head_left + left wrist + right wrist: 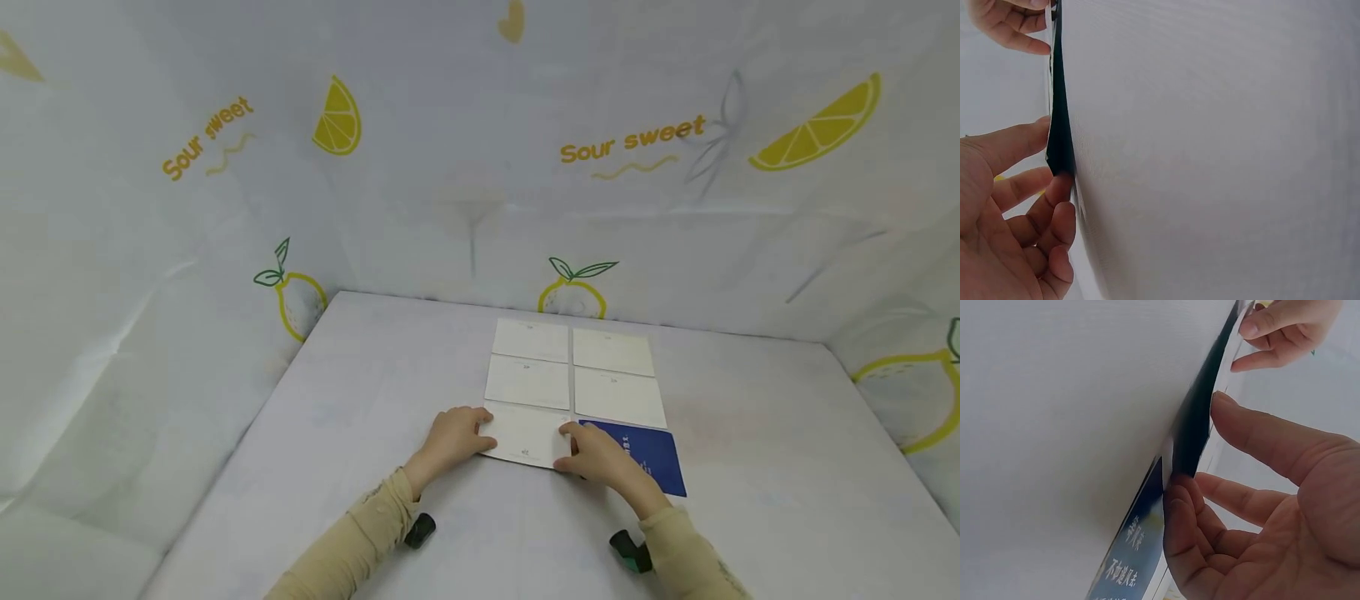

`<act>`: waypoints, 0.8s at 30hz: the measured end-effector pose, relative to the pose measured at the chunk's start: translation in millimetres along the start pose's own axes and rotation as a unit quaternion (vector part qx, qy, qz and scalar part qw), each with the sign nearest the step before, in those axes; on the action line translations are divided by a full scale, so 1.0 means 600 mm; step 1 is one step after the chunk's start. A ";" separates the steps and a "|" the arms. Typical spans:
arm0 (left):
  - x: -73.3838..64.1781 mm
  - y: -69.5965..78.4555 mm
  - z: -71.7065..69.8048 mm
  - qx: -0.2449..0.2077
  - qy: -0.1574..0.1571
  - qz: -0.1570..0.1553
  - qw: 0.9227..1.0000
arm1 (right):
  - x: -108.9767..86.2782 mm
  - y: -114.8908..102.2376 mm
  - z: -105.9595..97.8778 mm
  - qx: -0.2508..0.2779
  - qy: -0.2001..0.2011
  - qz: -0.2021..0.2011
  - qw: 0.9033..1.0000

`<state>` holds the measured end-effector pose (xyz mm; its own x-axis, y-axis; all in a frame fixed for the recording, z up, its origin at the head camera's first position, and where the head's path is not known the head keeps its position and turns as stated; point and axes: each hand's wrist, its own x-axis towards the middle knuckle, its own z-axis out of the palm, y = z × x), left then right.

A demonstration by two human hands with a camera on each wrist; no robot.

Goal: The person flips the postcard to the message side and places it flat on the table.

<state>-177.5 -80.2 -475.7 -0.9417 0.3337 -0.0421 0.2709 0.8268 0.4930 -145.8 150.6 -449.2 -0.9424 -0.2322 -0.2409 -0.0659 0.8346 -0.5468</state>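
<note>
Both hands grip one white card in the head view. My left hand [450, 435] pinches its left edge between thumb and fingers, and my right hand [600, 457] pinches the right edge. This white card [525, 435] has small print near its front edge and lies in the front left place of two columns of cards. In the wrist views its dark underside [1060, 134] shows, with the near edge tilted up off the table. Beside it, partly behind my right hand, is a blue card [660, 462] with white lettering.
Behind the held card lie two white cards, a nearer one [527, 382] and a farther one [531, 340]. Two more, a nearer [619, 397] and a farther [612, 351], form the right column. Dark wrist devices [421, 530] sit below both forearms. A lemon-print sheet [465, 125] surrounds the white table [360, 375].
</note>
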 end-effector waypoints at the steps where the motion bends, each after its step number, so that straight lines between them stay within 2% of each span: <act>1: 0.001 0.000 0.000 0.004 -0.001 0.001 1.000 | 0.001 0.000 0.000 -0.004 0.000 0.001 1.000; 10: 0.011 0.010 0.003 0.074 0.004 0.002 0.997 | 0.008 0.002 0.007 -0.026 0.011 0.006 1.000; 16: 0.009 0.018 -0.005 0.119 0.025 0.010 0.992 | 0.010 0.004 0.012 -0.032 0.015 -0.004 0.999; 24: 0.008 0.016 -0.005 0.108 0.016 0.004 0.994 | 0.003 0.001 0.006 -0.008 -0.007 0.007 1.000</act>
<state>-179.9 -72.4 -468.4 -0.9441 0.3295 -0.0097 0.3121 0.9029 0.2956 -146.1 149.0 -452.8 -0.9385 -0.2268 -0.2602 -0.0574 0.8459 -0.5302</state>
